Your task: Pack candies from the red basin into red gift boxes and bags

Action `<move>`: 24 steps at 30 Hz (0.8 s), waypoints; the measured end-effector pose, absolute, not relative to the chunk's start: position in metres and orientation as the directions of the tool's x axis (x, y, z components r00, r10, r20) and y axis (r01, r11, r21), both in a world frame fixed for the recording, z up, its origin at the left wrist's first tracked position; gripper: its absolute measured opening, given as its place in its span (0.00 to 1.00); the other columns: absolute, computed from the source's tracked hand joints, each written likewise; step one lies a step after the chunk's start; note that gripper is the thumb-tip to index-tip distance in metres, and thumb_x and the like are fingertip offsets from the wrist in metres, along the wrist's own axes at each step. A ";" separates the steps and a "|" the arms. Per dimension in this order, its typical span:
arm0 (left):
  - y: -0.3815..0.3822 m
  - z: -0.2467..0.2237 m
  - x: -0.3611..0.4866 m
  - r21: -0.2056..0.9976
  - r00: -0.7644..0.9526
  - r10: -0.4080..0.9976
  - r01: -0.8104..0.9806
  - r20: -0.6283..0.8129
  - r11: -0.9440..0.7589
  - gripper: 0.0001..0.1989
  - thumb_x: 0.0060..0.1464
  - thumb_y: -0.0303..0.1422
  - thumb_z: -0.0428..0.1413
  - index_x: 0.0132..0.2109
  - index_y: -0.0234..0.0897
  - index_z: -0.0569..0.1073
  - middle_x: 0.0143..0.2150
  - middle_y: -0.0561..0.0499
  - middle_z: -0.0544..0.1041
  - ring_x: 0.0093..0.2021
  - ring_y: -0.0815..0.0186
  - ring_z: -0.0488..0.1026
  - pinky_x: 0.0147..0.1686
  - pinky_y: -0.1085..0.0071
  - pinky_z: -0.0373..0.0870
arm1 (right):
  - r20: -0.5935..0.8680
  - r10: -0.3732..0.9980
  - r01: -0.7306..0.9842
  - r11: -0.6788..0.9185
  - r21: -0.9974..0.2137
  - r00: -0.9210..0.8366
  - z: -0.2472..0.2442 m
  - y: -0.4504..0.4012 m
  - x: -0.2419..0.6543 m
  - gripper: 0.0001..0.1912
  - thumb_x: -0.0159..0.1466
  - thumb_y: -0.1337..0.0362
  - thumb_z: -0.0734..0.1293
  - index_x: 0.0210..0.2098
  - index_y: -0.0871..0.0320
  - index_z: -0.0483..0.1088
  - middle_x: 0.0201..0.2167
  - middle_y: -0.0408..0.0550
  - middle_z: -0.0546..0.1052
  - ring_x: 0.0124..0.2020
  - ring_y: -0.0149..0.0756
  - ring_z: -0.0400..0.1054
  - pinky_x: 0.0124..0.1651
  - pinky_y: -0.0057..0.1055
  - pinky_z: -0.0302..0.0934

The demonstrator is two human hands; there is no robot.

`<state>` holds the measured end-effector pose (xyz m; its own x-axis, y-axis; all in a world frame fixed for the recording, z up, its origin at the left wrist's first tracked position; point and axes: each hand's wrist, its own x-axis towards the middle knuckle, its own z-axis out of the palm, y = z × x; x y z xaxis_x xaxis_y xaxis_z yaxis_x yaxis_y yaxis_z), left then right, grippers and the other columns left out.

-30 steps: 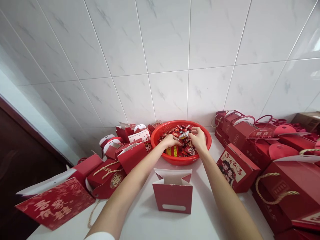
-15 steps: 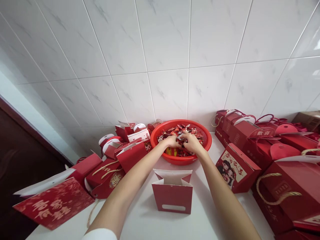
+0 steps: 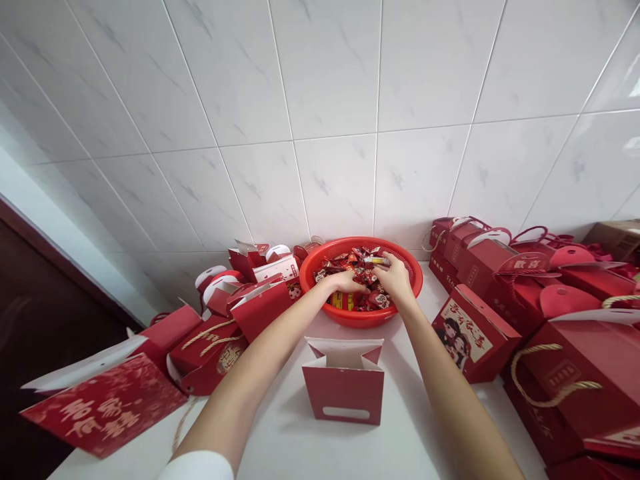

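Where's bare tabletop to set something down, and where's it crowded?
Bare white tabletop: on the near, left and right sides of the open red cardboard box, between both forearms. Crowded: both outer sides, under red cardboard gift boxes, and the round red plastic basket, with the left hand and right hand among its wrapped candies.

Soft, kinda greyish light, some glare on the wall tiles (image 3: 330, 80) far right, faint shadows on the desk (image 3: 320, 453), edges stretched wide-angle.
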<state>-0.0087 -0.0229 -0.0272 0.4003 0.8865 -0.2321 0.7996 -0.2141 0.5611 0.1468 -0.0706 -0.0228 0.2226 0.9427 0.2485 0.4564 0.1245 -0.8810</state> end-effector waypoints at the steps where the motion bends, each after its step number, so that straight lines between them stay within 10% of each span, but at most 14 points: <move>1: -0.024 -0.026 -0.008 0.578 0.406 0.879 0.791 -0.250 -0.201 0.19 0.42 0.44 0.67 0.39 0.36 0.80 0.39 0.48 0.83 0.42 0.55 0.77 0.43 0.67 0.71 | 0.236 0.943 0.419 0.120 -0.900 0.236 -0.023 -0.071 0.147 0.31 0.54 0.72 0.65 0.58 0.61 0.70 0.55 0.57 0.76 0.54 0.45 0.74 0.58 0.37 0.65; 8: -0.028 -0.020 -0.002 0.692 0.424 0.850 0.715 -0.313 -0.102 0.01 0.44 0.29 0.62 0.27 0.36 0.78 0.27 0.54 0.79 0.32 0.65 0.74 0.38 0.72 0.71 | 0.197 0.934 0.245 0.124 -0.962 0.298 -0.022 -0.075 0.148 0.27 0.52 0.67 0.63 0.52 0.63 0.71 0.45 0.55 0.80 0.44 0.43 0.76 0.45 0.33 0.69; 16: -0.030 -0.016 -0.004 0.674 0.455 0.797 0.734 -0.396 -0.084 0.09 0.33 0.22 0.64 0.27 0.37 0.79 0.24 0.55 0.78 0.30 0.63 0.76 0.35 0.70 0.72 | 0.212 0.923 0.195 0.155 -0.969 0.321 -0.022 -0.076 0.151 0.16 0.50 0.64 0.63 0.37 0.60 0.74 0.29 0.47 0.79 0.28 0.38 0.71 0.33 0.32 0.63; 24: -0.028 -0.017 -0.025 0.944 0.268 0.963 0.309 0.031 -0.117 0.10 0.40 0.25 0.63 0.34 0.36 0.81 0.35 0.52 0.81 0.39 0.63 0.75 0.47 0.67 0.70 | 0.287 0.934 0.110 0.269 -0.957 0.213 -0.032 -0.067 0.149 0.08 0.51 0.62 0.65 0.29 0.58 0.74 0.29 0.47 0.79 0.34 0.40 0.73 0.39 0.34 0.66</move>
